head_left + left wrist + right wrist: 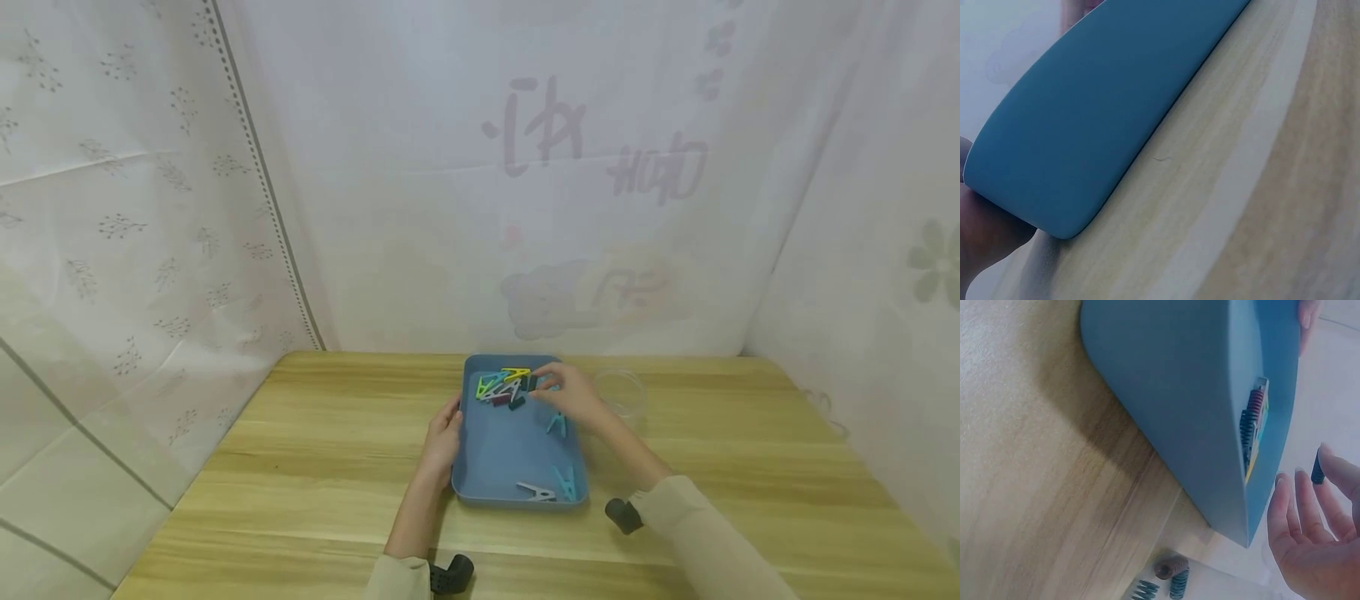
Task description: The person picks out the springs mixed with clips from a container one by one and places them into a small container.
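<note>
A blue tray (pixel 495 454) lies on the table, its left wall held by my left hand (pixel 441 442), thumb at the rim. Over the tray's far right part, my right hand (pixel 572 393) pinches a small dark green spring (pixel 1317 469) between thumb and finger; its other fingers are spread. At the tray's far end lie a yellow clip (pixel 516 372), a lime green clip (pixel 482 388), and grey and blue clips. A dark red spring (pixel 501 400) and a dark green spring (pixel 517 403) sit beside them. A grey clip (pixel 537 492) and a turquoise clip (pixel 566 482) lie at the near end.
Right of the tray stands a clear round dish (pixel 624 408). In the right wrist view it holds a brown spring (pixel 1171 567) and dark green springs (pixel 1179 584). Printed curtains (pixel 420 208) hang behind and beside the wooden table (pixel 322 450).
</note>
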